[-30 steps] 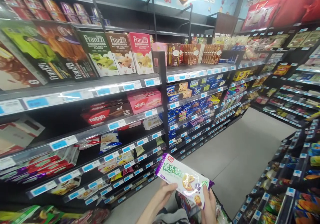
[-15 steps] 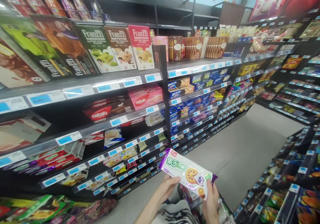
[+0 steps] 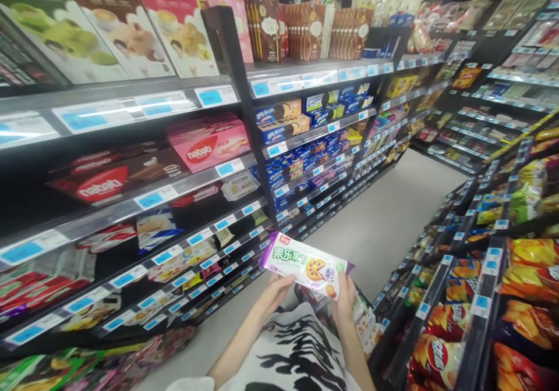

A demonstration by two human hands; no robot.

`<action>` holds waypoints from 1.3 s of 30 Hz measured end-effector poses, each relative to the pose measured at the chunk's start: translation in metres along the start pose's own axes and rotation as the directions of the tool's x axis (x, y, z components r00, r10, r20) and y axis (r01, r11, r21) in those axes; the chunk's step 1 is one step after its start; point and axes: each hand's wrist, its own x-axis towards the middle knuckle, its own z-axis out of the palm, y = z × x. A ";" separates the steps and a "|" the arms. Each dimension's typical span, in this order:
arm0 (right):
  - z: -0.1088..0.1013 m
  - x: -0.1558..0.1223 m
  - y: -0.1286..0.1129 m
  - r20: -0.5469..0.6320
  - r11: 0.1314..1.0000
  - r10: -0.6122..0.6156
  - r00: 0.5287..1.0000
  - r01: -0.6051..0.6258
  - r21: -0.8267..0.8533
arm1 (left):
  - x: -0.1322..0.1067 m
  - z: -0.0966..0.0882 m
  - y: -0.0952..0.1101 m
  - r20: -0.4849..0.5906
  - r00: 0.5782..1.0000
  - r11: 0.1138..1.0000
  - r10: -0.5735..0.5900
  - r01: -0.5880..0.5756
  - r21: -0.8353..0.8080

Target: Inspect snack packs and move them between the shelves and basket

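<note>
A white and purple packet of biscuits, printed with a round filled biscuit and blueberries, is held level in front of my body. My left hand grips its near left edge, thumb on the printed face. At the right end my right hand is closed around the packet, with its thumb on top. The fingers of both hands are mostly hidden under the packet. Partly covered by the packet and my right arm, other packaged goods show below.
Shelves on the left hold pink Nabati boxes, Franzzi boxes and blue biscuit boxes. Bags of chips fill the right-hand shelves. Between them a grey floor aisle runs towards shelving at the back.
My view has turned right and down, bringing more of the right-hand chip shelves into sight. Both hands keep hold of the packet, which appears slightly further left and higher.
</note>
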 end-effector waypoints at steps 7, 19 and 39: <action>-0.004 -0.003 -0.002 0.284 0.939 -0.112 0.952 0.195 -0.284 | 0.011 -0.008 0.005 -0.169 0.985 0.999 0.038 -0.039 -0.004; 0.008 -0.013 -0.013 0.631 0.658 -0.303 0.714 0.636 -0.403 | 0.016 -0.017 0.003 -0.235 0.960 0.985 0.154 -0.168 -0.040; 0.018 -0.025 -0.016 0.860 0.581 -0.269 0.433 0.785 -0.214 | 0.004 0.024 0.046 -0.126 0.947 0.888 0.296 -0.321 -0.329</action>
